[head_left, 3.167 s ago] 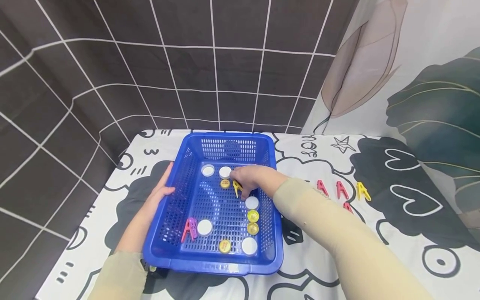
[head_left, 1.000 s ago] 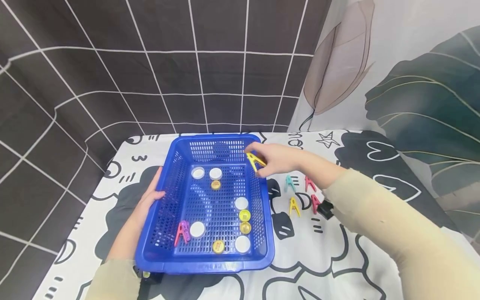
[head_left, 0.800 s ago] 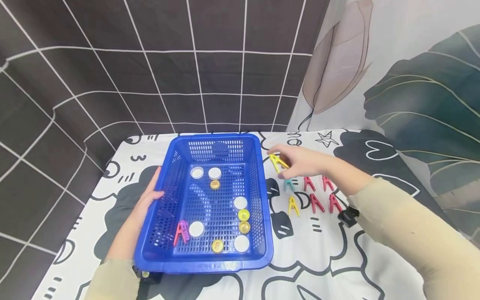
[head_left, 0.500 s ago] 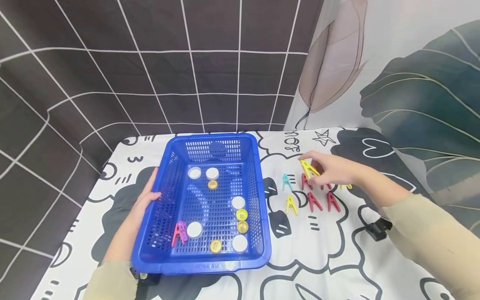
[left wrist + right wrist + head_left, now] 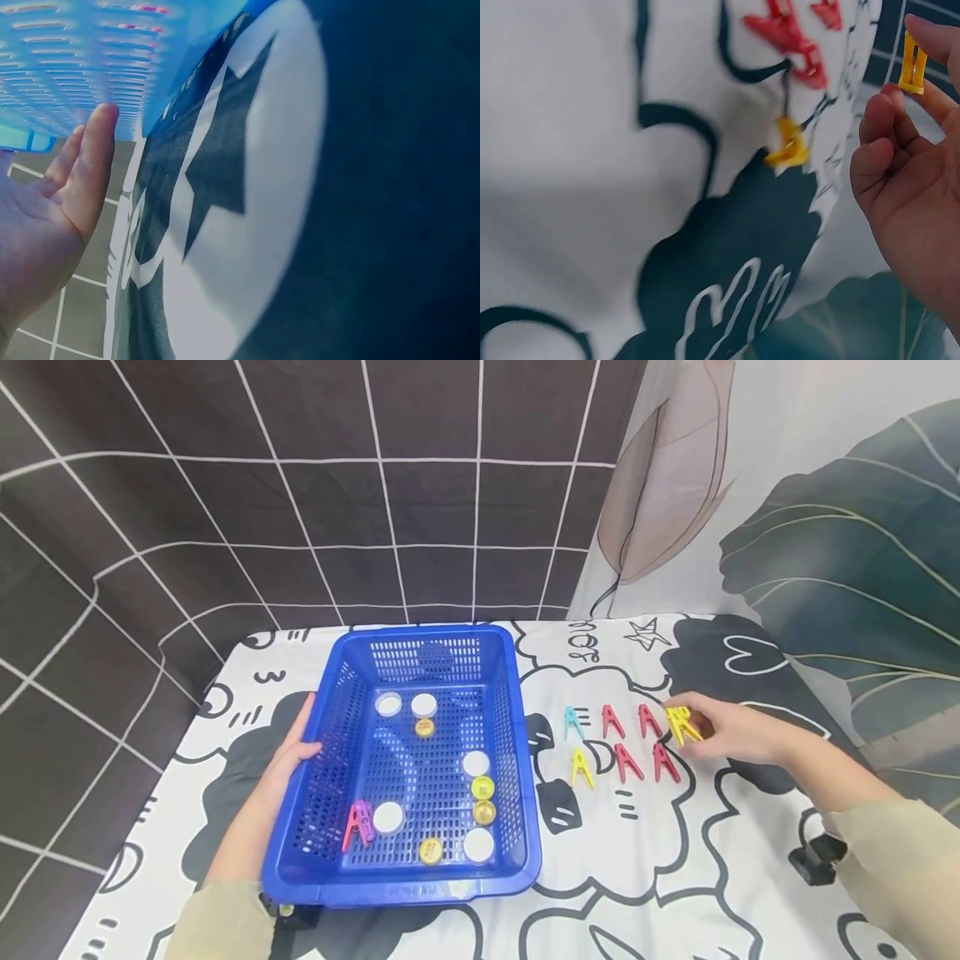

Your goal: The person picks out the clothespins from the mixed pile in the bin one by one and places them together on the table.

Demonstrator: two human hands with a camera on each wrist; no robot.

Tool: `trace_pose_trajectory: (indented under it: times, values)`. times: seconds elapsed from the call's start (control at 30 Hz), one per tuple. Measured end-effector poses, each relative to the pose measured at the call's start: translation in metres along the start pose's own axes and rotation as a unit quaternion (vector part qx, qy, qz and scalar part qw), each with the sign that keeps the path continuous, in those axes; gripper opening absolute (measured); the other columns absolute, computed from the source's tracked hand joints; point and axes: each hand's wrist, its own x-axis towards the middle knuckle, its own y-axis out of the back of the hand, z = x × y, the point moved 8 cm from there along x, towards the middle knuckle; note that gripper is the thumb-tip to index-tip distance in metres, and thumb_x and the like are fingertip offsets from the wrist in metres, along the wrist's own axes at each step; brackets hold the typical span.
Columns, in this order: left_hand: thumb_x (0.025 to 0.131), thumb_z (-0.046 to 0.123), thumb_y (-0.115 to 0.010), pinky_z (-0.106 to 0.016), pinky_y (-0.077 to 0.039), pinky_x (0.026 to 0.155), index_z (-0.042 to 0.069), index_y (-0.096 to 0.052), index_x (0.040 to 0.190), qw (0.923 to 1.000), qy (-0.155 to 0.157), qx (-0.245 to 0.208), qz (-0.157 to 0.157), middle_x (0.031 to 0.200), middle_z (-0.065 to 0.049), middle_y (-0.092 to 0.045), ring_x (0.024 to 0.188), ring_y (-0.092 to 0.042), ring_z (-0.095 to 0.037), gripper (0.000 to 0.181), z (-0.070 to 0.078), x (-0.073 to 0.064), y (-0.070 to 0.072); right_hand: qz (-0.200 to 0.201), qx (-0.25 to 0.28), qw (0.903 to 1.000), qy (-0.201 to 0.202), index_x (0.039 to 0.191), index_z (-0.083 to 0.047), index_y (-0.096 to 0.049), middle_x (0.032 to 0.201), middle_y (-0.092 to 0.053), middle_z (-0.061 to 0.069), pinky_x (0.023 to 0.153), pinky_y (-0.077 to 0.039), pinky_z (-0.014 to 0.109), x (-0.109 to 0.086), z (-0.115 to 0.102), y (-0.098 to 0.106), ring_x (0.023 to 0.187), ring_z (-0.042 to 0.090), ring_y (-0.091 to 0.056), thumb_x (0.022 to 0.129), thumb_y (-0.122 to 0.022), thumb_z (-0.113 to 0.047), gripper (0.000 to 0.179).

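My right hand [image 5: 723, 727] pinches a yellow clothespin [image 5: 913, 64] between thumb and fingers above the cloth. In the right wrist view another yellow clothespin [image 5: 789, 146] lies on the cloth below; the held one overlaps it in the head view. To the left are rows of red clothespins [image 5: 628, 762], a teal clothespin [image 5: 572, 722] and a third yellow clothespin [image 5: 581, 768]. My left hand [image 5: 283, 768] rests against the left side of a blue basket [image 5: 401, 893], fingers straight along the outer wall, thumb at the rim.
Inside the basket lie a red clothespin [image 5: 351, 828], a purple clothespin [image 5: 364, 820], several white caps [image 5: 387, 818] and several yellow caps [image 5: 431, 851]. A patterned cloth [image 5: 600, 852] covers the table. Behind hangs a dark curtain [image 5: 435, 502] with white grid lines.
My right hand has lifted the yellow clothespin out of the basket and carried it right, past the red ones, to the other yellow one. My left hand stays at the basket.
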Motion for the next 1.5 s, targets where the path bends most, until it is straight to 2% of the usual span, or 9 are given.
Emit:
trace_pose_trajectory:
  times: [0.1,0.2,0.33,0.5,0.63,0.8,1.0,1.3,1.5]
  values:
    - [0.085,0.001,-0.035,-0.013,-0.021,0.105,0.008,0.008,0.147,0.9993,-0.022,0.029,0.011,0.152,-0.024,0.011,0.14,-0.012,-0.011,0.076,0.002,0.003,0.005,-0.01,0.004,0.9998,-0.016,0.135,-0.003,-0.036,0.093,-0.05,0.008,0.062,-0.043,0.031,-0.005,0.016,-0.006,0.08,0.021,-0.049,0.079,-0.072,-0.028,0.071]
    - [0.084,0.0,-0.036,-0.011,-0.021,0.105,0.005,0.007,0.146,0.9987,-0.028,0.038,0.016,0.151,-0.025,0.01,0.135,-0.018,-0.005,0.076,0.002,0.004,0.007,-0.013,-0.002,0.9992,-0.038,0.135,-0.002,-0.036,0.089,-0.047,0.007,0.059,-0.041,0.03,-0.008,0.033,-0.014,0.078,0.02,-0.048,0.078,-0.073,-0.031,0.074]
    - [0.087,0.0,-0.032,-0.014,-0.028,0.103,0.012,0.006,0.149,0.9996,-0.01,0.021,0.016,0.154,-0.021,0.007,0.139,-0.017,-0.018,0.074,0.0,0.001,0.003,-0.007,-0.009,0.9985,-0.054,0.134,-0.001,-0.038,0.083,-0.044,0.005,0.055,-0.037,0.029,-0.011,0.047,-0.02,0.073,0.018,-0.045,0.077,-0.073,-0.036,0.076]
    - [0.086,0.0,-0.031,-0.013,-0.023,0.104,0.011,0.005,0.149,0.999,-0.009,0.036,0.024,0.154,-0.019,0.007,0.141,-0.008,-0.024,0.074,0.001,0.001,0.003,-0.008,-0.004,0.9976,-0.069,0.135,-0.001,-0.038,0.082,-0.044,0.005,0.056,-0.036,0.031,-0.012,0.057,-0.028,0.072,0.019,-0.044,0.075,-0.074,-0.038,0.079]
    - [0.088,0.001,-0.031,-0.013,-0.025,0.104,0.013,0.005,0.15,0.9993,-0.004,0.033,0.019,0.155,-0.018,0.007,0.141,-0.006,-0.029,0.073,0.001,0.0,0.002,-0.016,0.0,0.996,-0.088,0.135,-0.001,-0.038,0.083,-0.045,0.006,0.058,-0.036,0.031,-0.013,0.064,-0.034,0.074,0.02,-0.045,0.074,-0.075,-0.04,0.081]
    - [0.089,0.001,-0.03,-0.014,-0.029,0.103,0.014,0.006,0.15,0.9997,-0.005,0.021,0.012,0.155,-0.018,0.006,0.141,-0.007,-0.03,0.072,0.001,-0.001,0.001,-0.015,-0.014,0.9958,-0.089,0.134,0.0,-0.038,0.084,-0.047,0.006,0.059,-0.036,0.031,-0.014,0.068,-0.035,0.075,0.02,-0.046,0.074,-0.075,-0.04,0.08]
    - [0.089,0.0,-0.031,-0.015,-0.027,0.104,0.013,0.007,0.149,0.9998,-0.004,0.014,0.012,0.154,-0.02,0.008,0.142,-0.006,-0.029,0.073,0.002,-0.001,0.001,-0.024,-0.031,0.9953,-0.089,0.132,0.003,-0.038,0.084,-0.047,0.006,0.059,-0.037,0.031,-0.014,0.07,-0.036,0.074,0.02,-0.046,0.074,-0.075,-0.039,0.08]
    - [0.09,0.003,-0.03,-0.014,-0.029,0.102,0.017,0.005,0.15,0.9996,0.003,0.024,0.013,0.155,-0.017,0.007,0.141,-0.005,-0.032,0.071,0.001,-0.003,0.001,-0.023,-0.04,0.9955,-0.083,0.132,0.002,-0.038,0.085,-0.049,0.005,0.059,-0.037,0.031,-0.013,0.068,-0.037,0.075,0.02,-0.047,0.074,-0.075,-0.039,0.08]
    - [0.091,0.003,-0.029,-0.016,-0.03,0.103,0.023,0.005,0.151,0.9999,-0.001,0.008,0.007,0.155,-0.016,0.008,0.141,-0.005,-0.034,0.071,0.001,-0.003,0.0,-0.021,-0.03,0.9961,-0.08,0.134,0.002,-0.035,0.079,-0.046,0.004,0.054,-0.037,0.03,-0.015,0.061,-0.025,0.068,0.018,-0.046,0.074,-0.075,-0.039,0.083]
